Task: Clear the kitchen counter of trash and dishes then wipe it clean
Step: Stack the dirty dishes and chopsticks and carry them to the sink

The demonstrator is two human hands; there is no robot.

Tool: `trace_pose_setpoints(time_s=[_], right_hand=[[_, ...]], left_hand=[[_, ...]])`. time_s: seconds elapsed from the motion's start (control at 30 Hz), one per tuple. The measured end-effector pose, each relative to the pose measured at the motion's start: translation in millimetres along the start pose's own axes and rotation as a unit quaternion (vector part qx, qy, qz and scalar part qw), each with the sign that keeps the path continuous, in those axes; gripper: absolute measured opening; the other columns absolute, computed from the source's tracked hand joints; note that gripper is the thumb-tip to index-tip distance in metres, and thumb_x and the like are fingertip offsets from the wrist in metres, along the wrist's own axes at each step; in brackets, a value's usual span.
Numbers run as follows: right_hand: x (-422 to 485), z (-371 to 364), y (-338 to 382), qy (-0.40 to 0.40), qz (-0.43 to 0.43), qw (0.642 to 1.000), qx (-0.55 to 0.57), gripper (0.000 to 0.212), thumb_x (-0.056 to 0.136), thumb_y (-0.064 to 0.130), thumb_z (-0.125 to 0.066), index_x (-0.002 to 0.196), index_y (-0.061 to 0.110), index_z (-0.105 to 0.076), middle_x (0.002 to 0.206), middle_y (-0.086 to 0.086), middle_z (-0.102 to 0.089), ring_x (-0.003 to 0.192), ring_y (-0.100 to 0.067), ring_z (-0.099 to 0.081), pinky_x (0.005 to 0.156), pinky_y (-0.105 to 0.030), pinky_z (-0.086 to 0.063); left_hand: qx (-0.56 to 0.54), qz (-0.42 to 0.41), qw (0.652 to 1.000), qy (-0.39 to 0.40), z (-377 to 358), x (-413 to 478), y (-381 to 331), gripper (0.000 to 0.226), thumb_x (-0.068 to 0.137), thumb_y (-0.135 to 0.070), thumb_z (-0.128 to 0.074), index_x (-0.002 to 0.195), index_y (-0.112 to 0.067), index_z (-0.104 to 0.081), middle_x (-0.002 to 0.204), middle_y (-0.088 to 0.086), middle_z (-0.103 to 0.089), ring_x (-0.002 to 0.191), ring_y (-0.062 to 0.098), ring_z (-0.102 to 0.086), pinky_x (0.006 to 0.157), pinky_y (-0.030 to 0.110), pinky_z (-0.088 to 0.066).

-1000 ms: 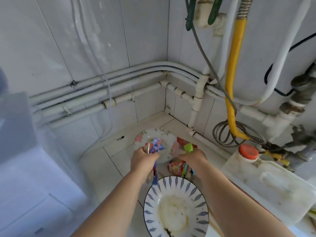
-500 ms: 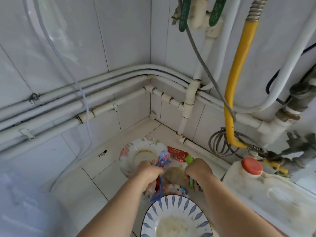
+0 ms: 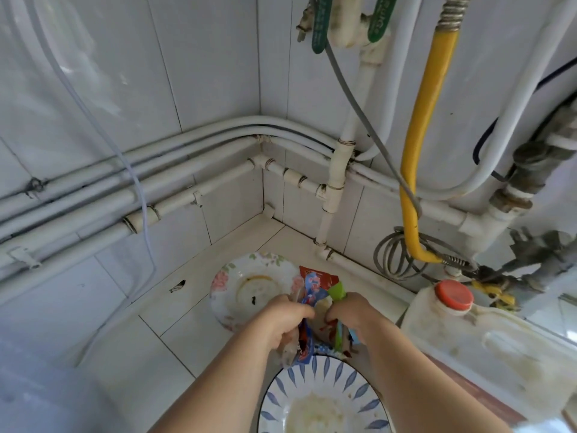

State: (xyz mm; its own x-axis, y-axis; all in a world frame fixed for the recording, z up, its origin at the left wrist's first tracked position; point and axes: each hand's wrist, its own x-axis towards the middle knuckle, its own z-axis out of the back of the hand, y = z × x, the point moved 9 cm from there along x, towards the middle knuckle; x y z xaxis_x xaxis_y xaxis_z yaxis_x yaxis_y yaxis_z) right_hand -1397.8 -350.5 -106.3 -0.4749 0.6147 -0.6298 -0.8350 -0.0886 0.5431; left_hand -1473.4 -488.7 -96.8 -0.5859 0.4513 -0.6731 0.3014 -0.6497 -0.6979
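— In the corner of the white tiled bench (image 3: 150, 348), how far along?
— Early. Left hand (image 3: 281, 320) grips a crinkled blue-and-red plastic wrapper (image 3: 312, 292); right hand (image 3: 352, 317) clutches a green plastic wrapper (image 3: 338, 290).
— Dishes?
— Flowered white plate (image 3: 221, 279) and blue-leaf ceramic bowl (image 3: 292, 379) sit there dirty; wiping looks unstarted.

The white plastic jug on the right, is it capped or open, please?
Capped: an orange cap covers the neck of the white plastic jug; whether it is screwed tight, I cannot tell.
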Motion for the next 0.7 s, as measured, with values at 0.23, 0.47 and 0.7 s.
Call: trace_pose_setpoints(time_s=[0.23, 0.47, 0.7], right_hand=[[-14.6, 25.0, 8.6, -0.041, 0.008, 0.987, 0.152, 0.035, 0.075, 0.002, -0.070, 0.107, 0.000, -0.057, 0.099, -0.015, -0.061, 0.093, -0.028, -0.059, 0.078, -0.034, -0.050], [-19.8, 48.5, 12.8, -0.112, 0.004, 0.979, 0.172, 0.029, 0.083, 0.015, -0.065, 0.107, 0.004, -0.051, 0.095, -0.013, -0.057, 0.094, -0.028, -0.057, 0.079, -0.034, -0.046], [-30.6, 58.0, 11.9, -0.178, 0.013, 0.964, 0.197, 0.030, 0.080, 0.018, -0.070, 0.106, 0.009, -0.057, 0.100, -0.013, -0.065, 0.097, -0.032, -0.062, 0.081, -0.036, -0.050]], left_hand=[[-0.161, -0.005, 0.987, 0.022, -5.6, -2.2, -5.7, 0.025, 0.082, -0.013, -0.065, 0.106, -0.003, -0.063, 0.100, 0.020, -0.070, 0.082, 0.028, -0.066, 0.080, 0.037, -0.053], [-0.202, -0.033, 0.978, 0.046, -6.7, -7.0, -36.8, 0.018, 0.086, -0.014, -0.063, 0.102, -0.005, -0.065, 0.093, 0.016, -0.070, 0.074, 0.024, -0.065, 0.061, 0.027, -0.050], [0.041, -0.149, 0.968, -0.197, 51.9, 10.3, -81.4, 0.024, 0.077, -0.011, -0.065, 0.099, -0.014, -0.056, 0.095, 0.005, -0.064, 0.085, 0.025, -0.061, 0.072, 0.031, -0.048]])
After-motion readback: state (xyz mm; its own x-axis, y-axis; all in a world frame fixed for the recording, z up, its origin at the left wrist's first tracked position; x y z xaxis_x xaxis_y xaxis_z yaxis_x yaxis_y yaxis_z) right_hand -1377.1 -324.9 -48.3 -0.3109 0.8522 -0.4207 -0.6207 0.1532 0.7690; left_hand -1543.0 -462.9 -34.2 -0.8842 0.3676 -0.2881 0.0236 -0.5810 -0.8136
